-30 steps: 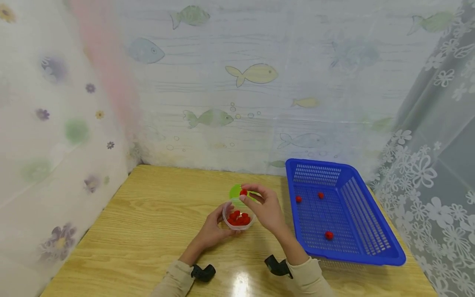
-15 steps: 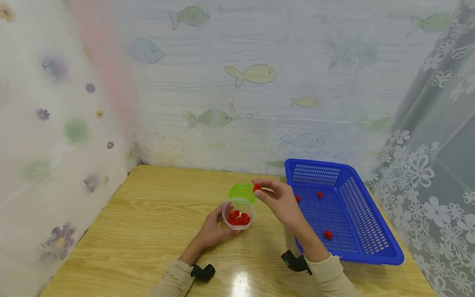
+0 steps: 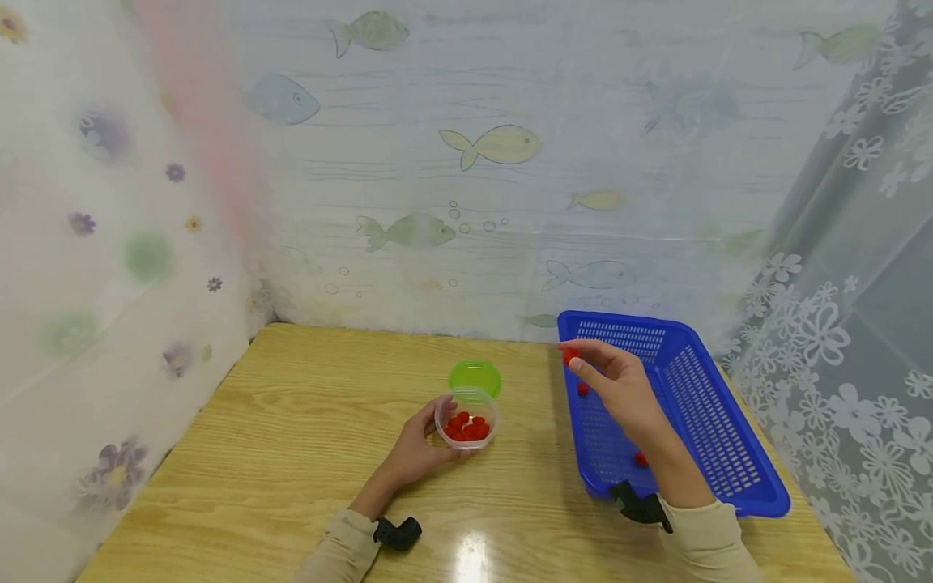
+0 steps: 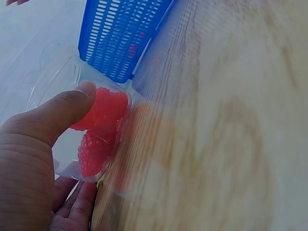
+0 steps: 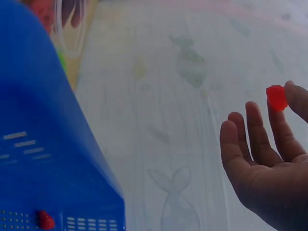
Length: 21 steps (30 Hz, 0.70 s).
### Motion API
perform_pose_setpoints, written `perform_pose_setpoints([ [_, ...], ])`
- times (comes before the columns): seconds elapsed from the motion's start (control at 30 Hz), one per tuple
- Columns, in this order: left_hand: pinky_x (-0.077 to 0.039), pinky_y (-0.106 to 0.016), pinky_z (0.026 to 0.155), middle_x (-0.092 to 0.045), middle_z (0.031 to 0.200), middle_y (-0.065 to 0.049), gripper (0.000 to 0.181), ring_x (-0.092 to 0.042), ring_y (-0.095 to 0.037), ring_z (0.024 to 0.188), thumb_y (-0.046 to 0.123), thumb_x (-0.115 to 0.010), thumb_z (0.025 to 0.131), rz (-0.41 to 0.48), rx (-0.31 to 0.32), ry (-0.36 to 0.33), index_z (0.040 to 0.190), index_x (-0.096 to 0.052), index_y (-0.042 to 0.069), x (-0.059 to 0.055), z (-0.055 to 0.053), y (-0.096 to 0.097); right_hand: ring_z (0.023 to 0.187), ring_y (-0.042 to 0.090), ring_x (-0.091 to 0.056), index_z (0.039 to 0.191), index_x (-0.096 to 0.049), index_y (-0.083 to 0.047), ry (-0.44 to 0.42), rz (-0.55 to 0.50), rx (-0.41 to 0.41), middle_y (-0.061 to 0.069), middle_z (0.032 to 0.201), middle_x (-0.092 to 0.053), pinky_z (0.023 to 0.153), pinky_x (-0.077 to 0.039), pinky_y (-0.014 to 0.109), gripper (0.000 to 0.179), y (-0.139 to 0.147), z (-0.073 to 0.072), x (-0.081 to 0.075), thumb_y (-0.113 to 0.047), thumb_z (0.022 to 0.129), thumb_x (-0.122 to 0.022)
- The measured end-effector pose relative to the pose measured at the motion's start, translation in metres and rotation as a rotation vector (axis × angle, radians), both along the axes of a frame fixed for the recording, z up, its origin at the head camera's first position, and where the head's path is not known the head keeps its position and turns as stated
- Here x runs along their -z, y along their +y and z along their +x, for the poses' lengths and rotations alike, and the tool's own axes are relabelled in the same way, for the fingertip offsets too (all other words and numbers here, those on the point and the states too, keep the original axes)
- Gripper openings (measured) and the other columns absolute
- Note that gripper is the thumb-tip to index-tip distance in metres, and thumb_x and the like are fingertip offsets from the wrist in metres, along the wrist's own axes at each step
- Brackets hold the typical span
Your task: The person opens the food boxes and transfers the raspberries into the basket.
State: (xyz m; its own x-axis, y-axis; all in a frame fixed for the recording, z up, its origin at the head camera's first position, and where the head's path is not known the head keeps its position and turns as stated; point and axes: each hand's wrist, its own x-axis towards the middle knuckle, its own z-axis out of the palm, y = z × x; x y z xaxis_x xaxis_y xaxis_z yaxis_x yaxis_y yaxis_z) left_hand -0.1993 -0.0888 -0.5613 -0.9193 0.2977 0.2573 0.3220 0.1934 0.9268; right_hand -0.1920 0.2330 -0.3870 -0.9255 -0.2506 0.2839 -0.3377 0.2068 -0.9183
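Observation:
My right hand point(image 3: 623, 390) pinches a red raspberry point(image 5: 276, 97) between thumb and index finger, over the left rim of the blue basket point(image 3: 729, 429). In the right wrist view its other fingers are spread away from the berry. My left hand point(image 3: 417, 453) grips a clear plastic tub point(image 3: 440, 421) on the table, thumb on the near side and fingers behind. Inside the tub lie several raspberries point(image 4: 98, 144), seen through its wall in the left wrist view. Another raspberry point(image 3: 583, 389) lies in the basket near its left wall, and one more raspberry point(image 3: 641, 459) is partly behind my right wrist.
A green lid point(image 3: 475, 376) lies on the wooden table point(image 3: 313, 405) just behind the tub. The basket stands at the table's right side, near a curtain with white flowers point(image 3: 824, 389). A fish-patterned sheet point(image 3: 408, 283) hangs along the back edge.
My right hand has moved right with the raspberry, from above the tub to over the basket's left rim. The green lid came into full view. My left hand and the tub stayed put.

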Motion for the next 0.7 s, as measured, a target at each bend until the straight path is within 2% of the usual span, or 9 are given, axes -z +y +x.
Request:
perform_pose_setpoints([
  [0.03,-0.040,-0.051,0.113,-0.053,0.148,-0.019,0.088,-0.052,-0.034,0.137,0.004,-0.086,0.080,-0.004,-0.001,0.001,0.155,-0.039,0.006,0.004,-0.002,-0.001,0.117,0.004,-0.061,0.135,-0.061,0.001,0.006,0.002,-0.001,-0.010,0.125,-0.067,0.094,-0.052,0.017,0.037,0.005,0.000,0.000,-0.019,0.104,-0.060],
  [0.17,-0.040,-0.051,0.113,-0.053,0.148,-0.020,0.090,-0.051,-0.035,0.137,0.000,-0.085,0.080,-0.006,-0.008,-0.011,0.156,-0.038,0.005,0.005,-0.003,0.000,0.118,0.004,-0.061,0.136,-0.061,0.002,0.009,0.022,0.009,-0.014,0.125,-0.067,0.098,-0.048,0.014,0.038,0.024,0.000,-0.002,-0.021,0.105,-0.058],
  [0.4,-0.040,-0.052,0.114,-0.052,0.148,-0.019,0.090,-0.051,-0.035,0.137,-0.001,-0.085,0.079,-0.013,-0.013,-0.030,0.156,-0.038,0.004,0.005,-0.002,0.000,0.110,0.002,-0.064,0.136,-0.062,0.000,0.022,0.063,0.045,-0.018,0.122,-0.067,0.089,-0.051,0.016,0.036,0.050,0.000,-0.009,-0.020,0.106,-0.056],
  [0.7,-0.041,-0.051,0.113,-0.052,0.148,-0.018,0.089,-0.051,-0.034,0.138,0.011,-0.086,0.082,-0.004,0.012,-0.009,0.156,-0.038,0.006,0.001,0.000,-0.001,0.112,0.001,-0.064,0.136,-0.060,0.002,0.048,-0.054,0.007,-0.011,0.123,-0.068,0.094,-0.049,0.012,0.033,0.080,-0.010,-0.008,-0.011,0.106,-0.055],
])
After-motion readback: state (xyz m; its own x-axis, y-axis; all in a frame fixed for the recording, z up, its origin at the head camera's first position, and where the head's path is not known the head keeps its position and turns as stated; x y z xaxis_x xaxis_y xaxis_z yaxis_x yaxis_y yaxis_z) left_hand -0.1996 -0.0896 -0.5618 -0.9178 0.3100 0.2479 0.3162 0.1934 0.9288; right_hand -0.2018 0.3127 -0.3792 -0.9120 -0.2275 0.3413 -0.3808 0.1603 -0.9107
